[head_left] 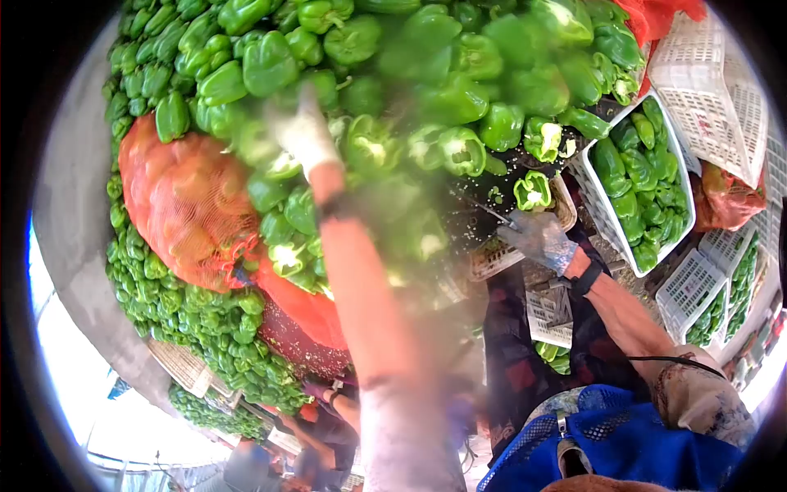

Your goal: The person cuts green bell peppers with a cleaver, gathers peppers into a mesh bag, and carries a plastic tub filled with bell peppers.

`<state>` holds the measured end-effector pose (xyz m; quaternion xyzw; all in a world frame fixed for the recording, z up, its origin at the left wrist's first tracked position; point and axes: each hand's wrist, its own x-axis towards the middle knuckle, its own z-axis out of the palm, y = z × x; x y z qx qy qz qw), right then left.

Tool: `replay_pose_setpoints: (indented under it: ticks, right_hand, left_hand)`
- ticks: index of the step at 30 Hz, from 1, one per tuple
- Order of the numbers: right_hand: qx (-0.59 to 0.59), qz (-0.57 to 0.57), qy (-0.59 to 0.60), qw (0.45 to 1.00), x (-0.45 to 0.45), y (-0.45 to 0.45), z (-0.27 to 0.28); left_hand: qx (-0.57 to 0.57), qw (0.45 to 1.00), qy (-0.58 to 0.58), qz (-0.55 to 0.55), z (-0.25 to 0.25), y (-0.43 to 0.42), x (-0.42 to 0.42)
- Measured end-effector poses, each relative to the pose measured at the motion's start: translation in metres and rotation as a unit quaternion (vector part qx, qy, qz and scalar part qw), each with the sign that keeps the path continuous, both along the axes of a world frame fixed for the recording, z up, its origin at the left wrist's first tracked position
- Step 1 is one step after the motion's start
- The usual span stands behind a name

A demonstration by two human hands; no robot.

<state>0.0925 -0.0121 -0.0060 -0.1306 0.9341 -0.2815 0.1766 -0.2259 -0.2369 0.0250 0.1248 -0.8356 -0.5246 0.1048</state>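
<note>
Shiny green peppers (430, 45) lie in a big pile on the far side, many whole and some cut open. One cut pepper (533, 191) shows its pale inside, just past the right hand (537, 239). That hand wears a gray glove and is closed around a thin knife (485, 207). The left hand (305, 135), in a white glove, reaches among the peppers; it is too blurry to tell if it grips one. A full red net bag (184, 205) sits left, and a white crate (595, 197) of peppers right. The left arm and a cloudy smear hide some middle peppers.
</note>
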Motion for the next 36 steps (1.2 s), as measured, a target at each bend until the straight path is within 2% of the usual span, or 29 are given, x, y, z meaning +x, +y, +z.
replay_pose_setpoints:
  ticks: [1,3,4,5,6,7,8,9,10,12,13,15,16,18,20,22,23,24,25,27,28,30,33,34,35,36]
  right_hand:
    - [0.024,0.003,0.002,1.000,0.007,0.006,0.001]
    - [0.051,0.007,-0.007,0.999,0.019,0.013,-0.003]
    - [0.057,0.004,-0.015,0.998,0.022,0.015,-0.009]
    - [0.064,-0.001,-0.019,0.998,0.021,0.016,-0.011]
    - [0.027,-0.027,-0.032,0.999,0.009,0.019,0.009]
    - [0.000,-0.066,-0.051,0.997,0.004,0.018,0.016]
    - [-0.026,-0.104,-0.067,0.992,-0.001,0.019,0.022]
    - [-0.050,-0.139,-0.082,0.986,-0.009,0.021,0.029]
    - [-0.093,-0.178,-0.050,0.978,-0.021,0.022,0.038]
    - [-0.012,-0.096,0.098,0.990,-0.067,0.029,0.056]
    - [-0.041,-0.117,0.115,0.986,-0.105,0.032,0.071]
    - [-0.100,-0.156,0.149,0.971,-0.182,0.037,0.100]
    - [-0.128,-0.131,0.252,0.950,-0.224,0.040,0.096]
    - [-0.144,-0.081,0.462,0.871,-0.309,0.046,0.089]
    - [-0.112,-0.076,0.356,0.925,-0.381,0.049,0.063]
    - [-0.018,-0.073,0.220,0.973,-0.406,0.042,0.083]
    - [0.046,-0.073,0.147,0.985,-0.407,0.039,0.103]
    - [0.039,-0.058,0.151,0.986,-0.397,0.046,0.109]
    - [0.026,-0.046,0.240,0.969,-0.404,0.059,0.072]
    - [0.012,-0.008,0.280,0.960,-0.386,0.077,0.050]
    - [0.018,0.019,0.235,0.972,-0.354,0.082,0.071]
    - [-0.064,0.124,0.338,0.931,-0.311,0.091,0.079]
    - [0.151,0.071,0.205,0.964,-0.275,0.078,0.100]
    - [0.177,0.042,0.152,0.971,-0.273,0.072,0.109]
    - [0.088,0.067,0.239,0.965,-0.281,0.076,0.098]
    - [-0.006,0.090,0.320,0.943,-0.296,0.076,0.090]
  left_hand:
    - [0.140,0.988,-0.067,0.028,-0.013,0.003,-0.020]
    - [0.337,0.932,-0.114,0.077,-0.039,-0.004,-0.038]
    - [0.526,0.842,-0.079,0.090,-0.072,-0.018,-0.053]
    - [0.693,0.713,-0.041,0.096,-0.087,-0.023,-0.066]
    - [0.554,0.824,-0.054,0.105,-0.072,-0.014,-0.054]
    - [0.369,0.916,-0.096,0.122,-0.056,-0.005,-0.042]
    - [0.195,0.958,-0.144,0.153,-0.040,0.005,-0.029]
    - [0.205,0.960,-0.124,0.145,-0.047,-0.003,-0.021]
    - [0.288,0.949,-0.093,0.090,-0.050,-0.011,-0.006]
    - [0.275,0.957,-0.075,0.055,-0.010,0.000,0.034]
    - [0.183,0.976,-0.088,0.078,0.022,0.018,0.050]
    - [0.018,0.994,-0.105,0.030,0.020,-0.001,0.055]
    - [-0.066,0.991,-0.114,0.010,0.018,-0.008,0.057]
    - [-0.079,0.991,-0.101,-0.024,0.026,-0.007,0.061]
    - [-0.106,0.988,-0.092,-0.058,0.038,-0.007,0.068]
    - [-0.132,0.985,-0.100,-0.052,0.041,-0.004,0.082]
    - [-0.143,0.984,-0.098,-0.050,0.045,0.002,0.084]
    - [-0.118,0.987,-0.103,-0.044,0.048,0.007,0.086]
    - [-0.096,0.988,-0.114,-0.043,0.052,0.012,0.092]
    - [-0.055,0.988,-0.138,-0.040,0.061,0.017,0.106]
    - [-0.086,0.979,-0.174,-0.056,0.071,0.021,0.108]
    - [-0.037,0.984,-0.167,-0.058,0.077,0.030,0.122]
    - [0.049,0.984,-0.169,-0.038,0.075,0.038,0.120]
    - [0.080,0.980,-0.179,-0.026,0.071,0.038,0.124]
    - [0.111,0.976,-0.189,-0.013,0.068,0.039,0.130]
    - [0.161,0.970,-0.178,0.016,0.095,0.058,0.122]
